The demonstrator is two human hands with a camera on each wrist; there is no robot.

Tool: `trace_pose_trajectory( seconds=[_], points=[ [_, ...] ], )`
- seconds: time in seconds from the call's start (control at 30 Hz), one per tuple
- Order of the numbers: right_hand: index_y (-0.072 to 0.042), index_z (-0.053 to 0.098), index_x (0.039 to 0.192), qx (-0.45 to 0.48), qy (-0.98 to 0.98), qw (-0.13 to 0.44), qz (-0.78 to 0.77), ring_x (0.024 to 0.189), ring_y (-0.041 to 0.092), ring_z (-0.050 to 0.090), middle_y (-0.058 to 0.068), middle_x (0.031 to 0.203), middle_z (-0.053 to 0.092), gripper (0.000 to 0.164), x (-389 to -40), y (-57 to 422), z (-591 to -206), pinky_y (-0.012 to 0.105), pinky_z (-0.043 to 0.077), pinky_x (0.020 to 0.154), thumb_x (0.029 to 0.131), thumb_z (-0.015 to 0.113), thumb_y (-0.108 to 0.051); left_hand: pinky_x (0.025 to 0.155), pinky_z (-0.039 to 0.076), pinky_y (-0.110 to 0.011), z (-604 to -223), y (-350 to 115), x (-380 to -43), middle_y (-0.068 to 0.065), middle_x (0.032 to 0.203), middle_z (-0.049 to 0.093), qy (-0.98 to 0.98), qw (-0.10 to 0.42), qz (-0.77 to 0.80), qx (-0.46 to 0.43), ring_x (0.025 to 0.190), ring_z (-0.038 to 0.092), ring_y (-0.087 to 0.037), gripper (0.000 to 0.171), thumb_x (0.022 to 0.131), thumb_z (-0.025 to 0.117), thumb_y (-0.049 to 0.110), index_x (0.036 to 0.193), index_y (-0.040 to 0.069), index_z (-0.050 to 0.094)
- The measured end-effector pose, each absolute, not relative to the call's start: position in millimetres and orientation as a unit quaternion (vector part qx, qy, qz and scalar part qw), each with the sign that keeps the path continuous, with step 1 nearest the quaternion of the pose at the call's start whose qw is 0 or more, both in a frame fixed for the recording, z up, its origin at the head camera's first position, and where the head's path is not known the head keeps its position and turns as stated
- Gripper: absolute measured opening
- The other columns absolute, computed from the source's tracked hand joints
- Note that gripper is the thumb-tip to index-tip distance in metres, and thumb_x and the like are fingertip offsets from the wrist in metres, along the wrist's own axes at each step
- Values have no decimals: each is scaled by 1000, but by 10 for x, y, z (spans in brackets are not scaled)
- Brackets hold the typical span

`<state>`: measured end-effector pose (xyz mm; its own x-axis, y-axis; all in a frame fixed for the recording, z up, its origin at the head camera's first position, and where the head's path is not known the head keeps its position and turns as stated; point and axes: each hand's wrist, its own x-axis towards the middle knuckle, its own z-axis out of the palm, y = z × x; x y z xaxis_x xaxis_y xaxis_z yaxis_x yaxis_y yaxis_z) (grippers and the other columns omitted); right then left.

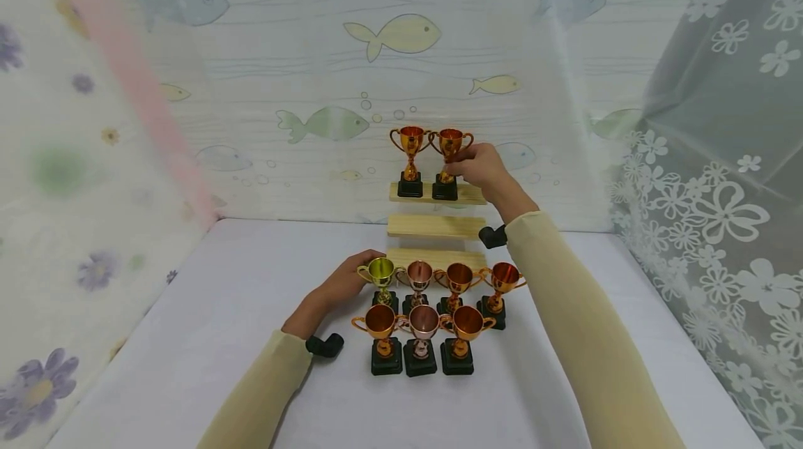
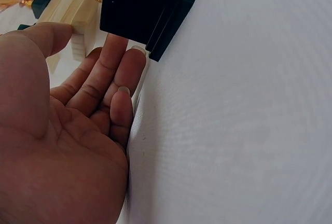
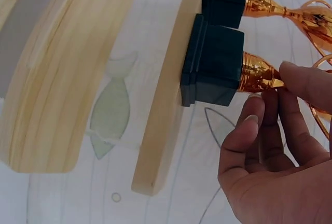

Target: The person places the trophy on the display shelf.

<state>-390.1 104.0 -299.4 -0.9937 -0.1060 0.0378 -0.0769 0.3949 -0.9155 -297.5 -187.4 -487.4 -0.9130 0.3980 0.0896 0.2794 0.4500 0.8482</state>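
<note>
My right hand [image 1: 482,169] pinches the stem of an orange-gold trophy cup [image 1: 445,187] on the top step of a wooden stepped stand [image 1: 437,226]. In the right wrist view its black base [image 3: 218,66] sits on the wooden board, and thumb and fingertips meet at the gold stem. Another orange-gold trophy [image 1: 410,185] stands just to its left, their handles overlapping. Lower down, my left hand [image 1: 346,280] rests on the table beside the stand's bottom step, behind a yellow-gold trophy [image 1: 381,270]. The left wrist view shows its fingers loosely bent, holding nothing, close by a black base [image 2: 140,9].
Before the stand, a back row holds the yellow-gold cup, a rose-coloured trophy [image 1: 419,272] and two orange ones. Nearer me stand an orange trophy [image 1: 380,322], a pinkish trophy [image 1: 423,323] and another orange trophy [image 1: 468,323]. A fish-patterned curtain [image 1: 263,72] hangs behind the white table [image 1: 219,337].
</note>
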Motion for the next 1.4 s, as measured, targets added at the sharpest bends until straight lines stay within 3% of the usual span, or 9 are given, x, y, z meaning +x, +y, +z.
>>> trace_pose_trajectory(
  seconds=[0.83,1.07,1.4],
  points=[
    [-1,64,118,-76,840,8,-538,115,31,53,15,122,59,29,-3894,985,-3065,48,44,100,94,70,-16,110,36,-52,-4895,-1877,-2971,-1,129,62,847,60,491,194,127,52,-24,28,103,51,25,129,20,62],
    [-2,61,123,-57,841,2,-537,118,31,51,14,130,54,35,-3835,1069,-3039,48,44,100,93,69,-17,110,36,-52,-4871,-1885,-2984,-2,129,62,850,58,484,201,128,51,-25,29,103,50,23,130,18,61],
    [0,54,129,-18,811,42,-583,122,37,51,15,134,51,41,-3701,1187,-2893,48,39,109,95,66,-18,109,38,-51,-4861,-1896,-2997,-2,127,63,849,61,485,202,126,53,-24,28,104,50,22,129,17,61]
  ],
)
